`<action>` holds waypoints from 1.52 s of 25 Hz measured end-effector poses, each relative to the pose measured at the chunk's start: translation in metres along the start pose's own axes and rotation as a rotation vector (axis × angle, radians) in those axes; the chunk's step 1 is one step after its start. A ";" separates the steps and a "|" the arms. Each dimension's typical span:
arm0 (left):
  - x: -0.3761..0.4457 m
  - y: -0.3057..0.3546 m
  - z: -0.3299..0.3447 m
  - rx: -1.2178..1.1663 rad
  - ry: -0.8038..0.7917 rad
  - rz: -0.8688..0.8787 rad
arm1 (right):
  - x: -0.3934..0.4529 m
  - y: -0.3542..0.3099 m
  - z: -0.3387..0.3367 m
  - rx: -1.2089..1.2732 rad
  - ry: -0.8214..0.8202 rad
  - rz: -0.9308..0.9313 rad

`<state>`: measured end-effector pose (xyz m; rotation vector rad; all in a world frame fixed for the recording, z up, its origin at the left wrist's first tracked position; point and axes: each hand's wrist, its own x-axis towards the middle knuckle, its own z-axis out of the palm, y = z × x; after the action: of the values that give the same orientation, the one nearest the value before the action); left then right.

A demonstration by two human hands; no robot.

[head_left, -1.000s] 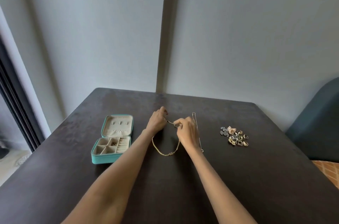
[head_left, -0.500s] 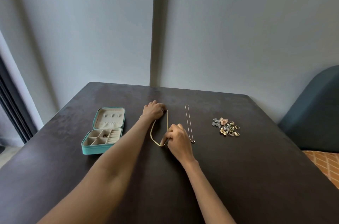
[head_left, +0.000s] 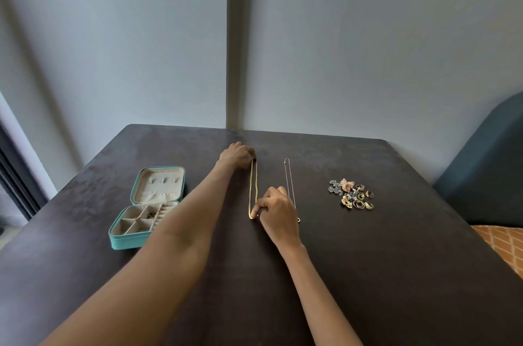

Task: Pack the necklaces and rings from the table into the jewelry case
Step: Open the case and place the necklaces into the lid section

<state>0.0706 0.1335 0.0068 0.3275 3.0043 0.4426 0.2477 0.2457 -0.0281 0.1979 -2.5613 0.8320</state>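
Note:
A gold necklace (head_left: 252, 187) lies stretched in a narrow loop on the dark table (head_left: 368, 275). My left hand (head_left: 237, 155) pinches its far end. My right hand (head_left: 276, 209) pinches its near end against the table. Just right of my right hand lies a thin silver necklace (head_left: 288, 175), also stretched straight; its near end is partly hidden by that hand. A pile of several rings (head_left: 352, 194) sits further right. The teal jewelry case (head_left: 133, 241) lies open at the left, with a cream lining, divided compartments and a small item inside.
A grey wall rises behind the table's far edge. A dark blue upholstered chair back (head_left: 486, 170) stands at the right, with an orange patterned cushion (head_left: 501, 243) below it. A dark window frame runs along the left edge.
The gold necklace hung loose between both hands; my left hand drew its end away and my right hand pulled the other end toward me, so it now lies straight.

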 end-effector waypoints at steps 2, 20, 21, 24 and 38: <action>0.003 -0.002 0.001 -0.007 -0.006 0.007 | 0.000 0.002 0.000 -0.012 -0.003 0.024; -0.024 -0.022 -0.030 -0.074 0.002 0.172 | 0.002 -0.004 -0.003 0.117 0.111 0.103; -0.033 -0.025 -0.041 -0.069 0.016 0.196 | 0.004 -0.008 -0.003 0.138 0.111 0.123; -0.069 -0.046 -0.063 -0.074 0.091 0.238 | 0.017 -0.032 0.002 0.180 0.074 0.107; -0.229 -0.143 -0.062 0.068 0.136 0.005 | 0.004 -0.158 0.054 -0.113 -0.350 0.060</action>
<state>0.2580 -0.0686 0.0360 0.3229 3.1575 0.3779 0.2663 0.0860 0.0173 0.2524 -2.9449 0.7241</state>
